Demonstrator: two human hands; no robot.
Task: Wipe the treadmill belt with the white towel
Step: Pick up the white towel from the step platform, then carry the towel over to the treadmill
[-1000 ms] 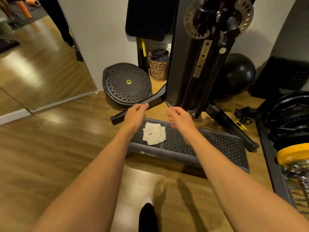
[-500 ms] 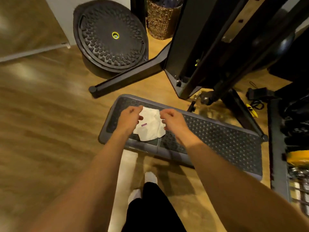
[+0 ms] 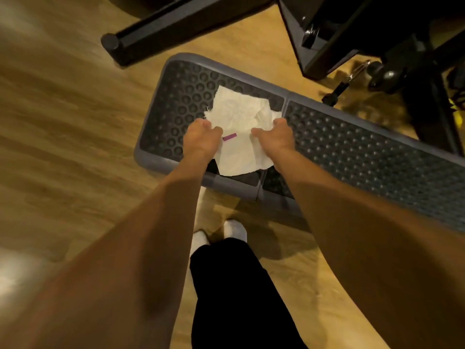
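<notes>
Both grips closed on the white towel (image 3: 239, 127) at frame centre, my left hand (image 3: 201, 139) and right hand (image 3: 276, 137) pinching its edges atop the treadmill belt (image 3: 352, 142); wiping apparently not begun, whole belt left.

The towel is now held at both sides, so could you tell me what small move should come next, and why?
Probably press the towel flat and slide it along the studded surface: both the left hand and right hand already grip it, and it lies crumpled at one end.
</notes>
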